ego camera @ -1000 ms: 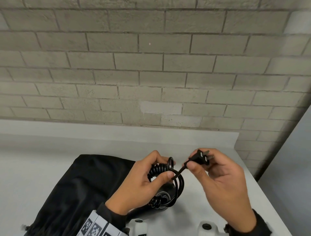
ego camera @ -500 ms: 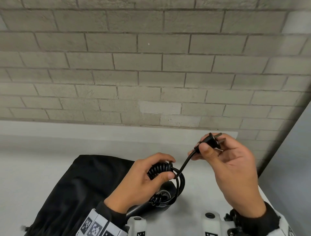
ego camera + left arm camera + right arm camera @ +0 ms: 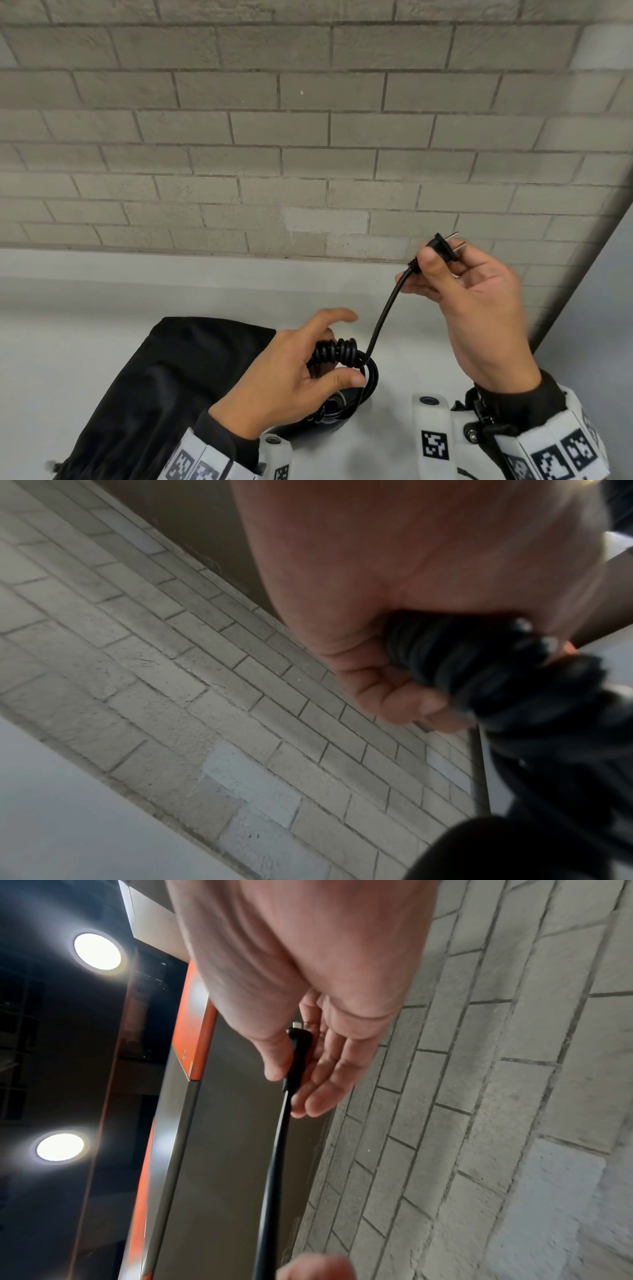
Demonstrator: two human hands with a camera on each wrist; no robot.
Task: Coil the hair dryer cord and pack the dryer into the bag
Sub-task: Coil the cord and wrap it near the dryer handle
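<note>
My left hand (image 3: 301, 370) grips the black coiled cord (image 3: 337, 353) bundled against the black hair dryer (image 3: 329, 416), which lies low on the white table and is mostly hidden under that hand. In the left wrist view the coils (image 3: 455, 656) sit inside my curled fingers. My right hand (image 3: 472, 294) is raised above the table and pinches the black plug (image 3: 442, 248) between thumb and fingers, prongs pointing right. A straight stretch of cord (image 3: 383, 311) runs down from the plug to the coil. The right wrist view shows the plug (image 3: 299, 1053) under my thumb. The black bag (image 3: 164, 394) lies flat at left.
A grey brick wall (image 3: 308, 137) rises behind the white table (image 3: 85, 325). The table's right edge (image 3: 534, 346) runs close beside my right hand, with a grey panel beyond it.
My right hand has lifted the plug up and to the right, pulling the cord's end out straight. My left hand has stayed on the coil, its forefinger now lifted off.
</note>
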